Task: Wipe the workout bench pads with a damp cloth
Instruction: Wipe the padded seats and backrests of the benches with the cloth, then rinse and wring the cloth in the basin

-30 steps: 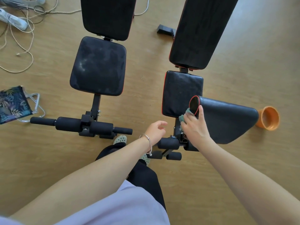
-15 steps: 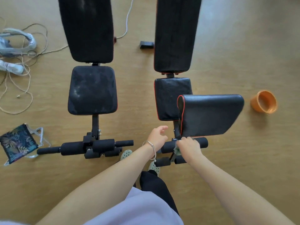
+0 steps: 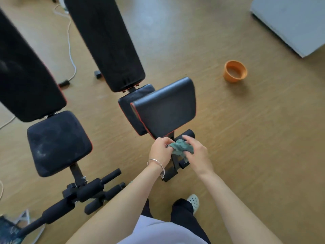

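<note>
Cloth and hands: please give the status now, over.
Left hand, right hand both grip green cloth. Cloth below raised pad, not on it. Other bench's seat pad dusty. Nothing blocks.

floor (image 3: pixel 246 155): tan wood-grain laminate all round the grip, soft diffuse light, pale glare patch far beyond it. orange cup (image 3: pixel 235 71) beyond and right of the grip, mouth up, alone on the floor. grey-white slab (image 3: pixel 290 22) far beyond-right, cut by the frame. white cable (image 3: pixel 70 50) beyond-left, running to a black plug (image 3: pixel 64 83). patterned bag (image 3: pixel 8 229) nearer, far left.
</note>
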